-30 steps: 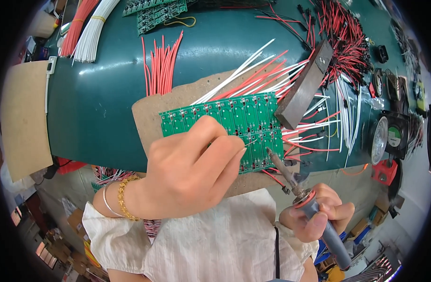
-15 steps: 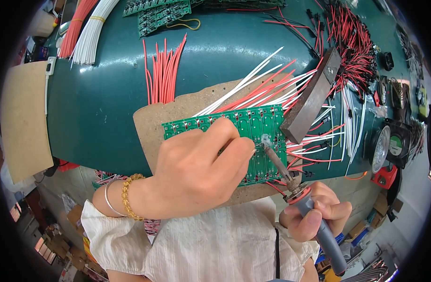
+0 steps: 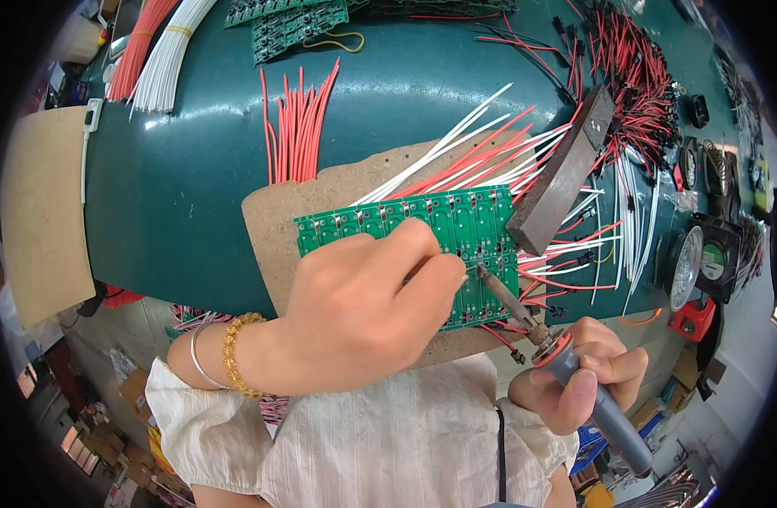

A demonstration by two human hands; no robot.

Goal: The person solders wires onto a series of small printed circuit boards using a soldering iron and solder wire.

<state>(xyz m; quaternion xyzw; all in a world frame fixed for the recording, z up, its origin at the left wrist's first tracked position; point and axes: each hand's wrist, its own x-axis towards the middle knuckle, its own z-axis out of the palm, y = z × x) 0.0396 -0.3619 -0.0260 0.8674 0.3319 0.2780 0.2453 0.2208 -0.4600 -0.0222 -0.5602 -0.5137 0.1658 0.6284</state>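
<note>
While the soldering iron (image 3: 607, 416) was gripped in the right hand (image 3: 585, 377) at four o'clock, the left hand (image 3: 367, 300) was pinched narrow over the green circuit board (image 3: 469, 229) at the centre, anything in its grip hidden. The soldering iron was angled toward the board. Beyond, a dark bar (image 3: 562, 173) was laid at two o'clock, red wires (image 3: 299, 140) at eleven.

We arch our bare left hand (image 3: 376, 296) back upward, fingers curled under in a tight pinch, our left wrist (image 3: 271, 356) nearly straight. We keep our bare right hand (image 3: 590, 372) closer to our body, thumb and fingers bent into a grip.
</note>
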